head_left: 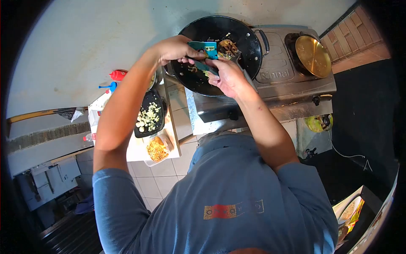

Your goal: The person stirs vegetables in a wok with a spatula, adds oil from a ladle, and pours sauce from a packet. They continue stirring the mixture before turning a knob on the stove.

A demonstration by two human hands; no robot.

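Note:
Over a large black wok (pixel 249 63) on the stove, both my hands are closed on a teal packet (pixel 210 47). My left hand (pixel 179 50) grips it from the left, fingers pinched at its edge. Close beside it, my right hand (pixel 228 77) holds the packet's lower right part. A utensil handle (pixel 248 79) runs beside my right hand, partly hidden by it; whether the hand touches it is unclear. Browned food (pixel 228 47) and small pale bits lie in the wok beneath the packet.
A black tray (pixel 137 132) of chopped pale food and a container of orange-brown food (pixel 157 149) stand on the left counter. Red (pixel 118 75) and blue (pixel 108 87) bottle tops are behind. A golden pan (pixel 313 57) sits on the right burner of the stove (pixel 275 101).

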